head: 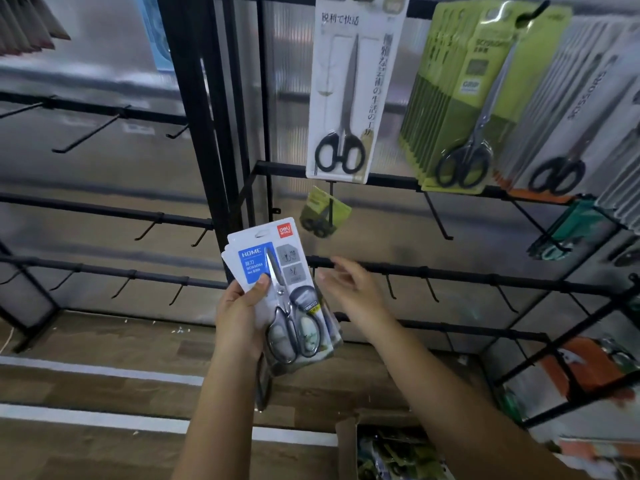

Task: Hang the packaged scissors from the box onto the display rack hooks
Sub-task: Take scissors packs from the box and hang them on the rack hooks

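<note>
L hand (239, 317) grips a fanned stack of packaged scissors (277, 289), long axis upright w/ hang holes on top, just below-left of the rack's bare hooks (391, 287); R hand (349, 289), fingers loose & holding nothing, is nearer the hooks.

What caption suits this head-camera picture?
Left hand holds packaged scissors; right hand reaches open toward the display rack.

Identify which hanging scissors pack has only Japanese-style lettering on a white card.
The white pack left of the green packs: one flat white card, black-handled scissors, vertical characters.
</note>
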